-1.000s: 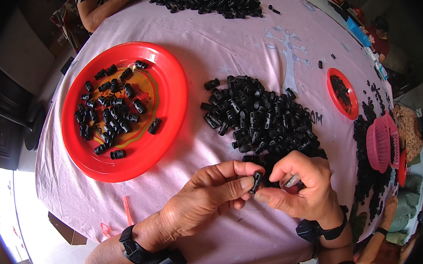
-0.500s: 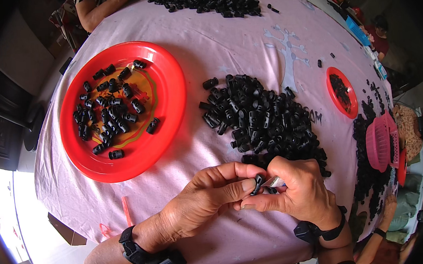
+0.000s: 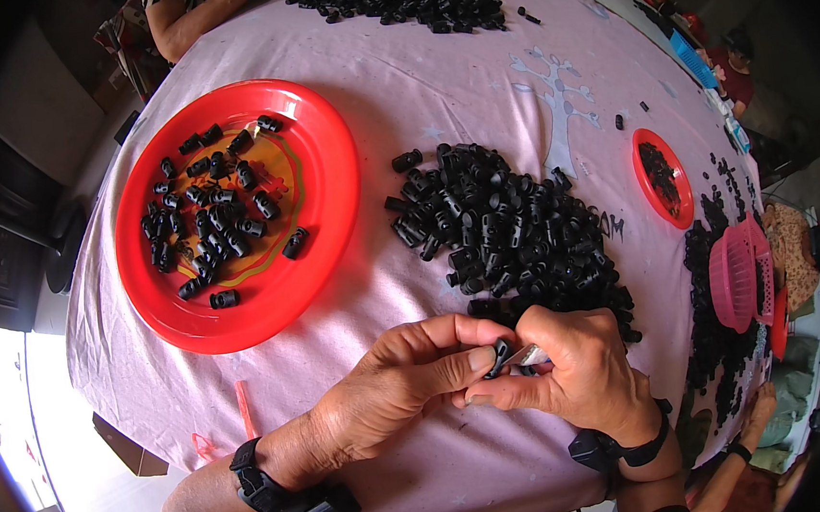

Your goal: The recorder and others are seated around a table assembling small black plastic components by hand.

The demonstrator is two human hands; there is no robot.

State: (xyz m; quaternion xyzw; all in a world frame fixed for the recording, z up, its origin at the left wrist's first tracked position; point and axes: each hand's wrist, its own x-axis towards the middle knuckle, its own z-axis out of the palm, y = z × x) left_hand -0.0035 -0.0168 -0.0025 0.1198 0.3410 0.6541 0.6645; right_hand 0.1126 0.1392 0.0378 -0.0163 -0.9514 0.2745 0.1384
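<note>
Between the thumb and fingers of my left hand point(image 3: 396, 382) is a small black plastic cord lock point(image 3: 498, 357), pinched and tilted. My right hand point(image 3: 577, 363) is closed round a thin silvery blade point(image 3: 530, 354), its tip close to the cord lock; its handle is hidden in my fingers. Both hands nearly meet near the front of the table. Right behind them lies a heap of black cord locks point(image 3: 509, 229). To the left stands a round red tray point(image 3: 329, 272) with several loose cord locks point(image 3: 223, 203) spread over its yellow-patterned middle.
A pink cloth point(image 3: 397, 93) covers the table. At the far side lies another black heap point(image 3: 400, 2), near a person's arm point(image 3: 190, 28). On the right are a small red dish point(image 3: 680, 196), a pink basket point(image 3: 732, 279) and scattered black pieces point(image 3: 710, 338). Another person's hand point(image 3: 757, 407) shows there.
Almost nothing differs. My hands keep the same grip on the cord lock and the blade, and the other person's hand at the lower right has shifted slightly.
</note>
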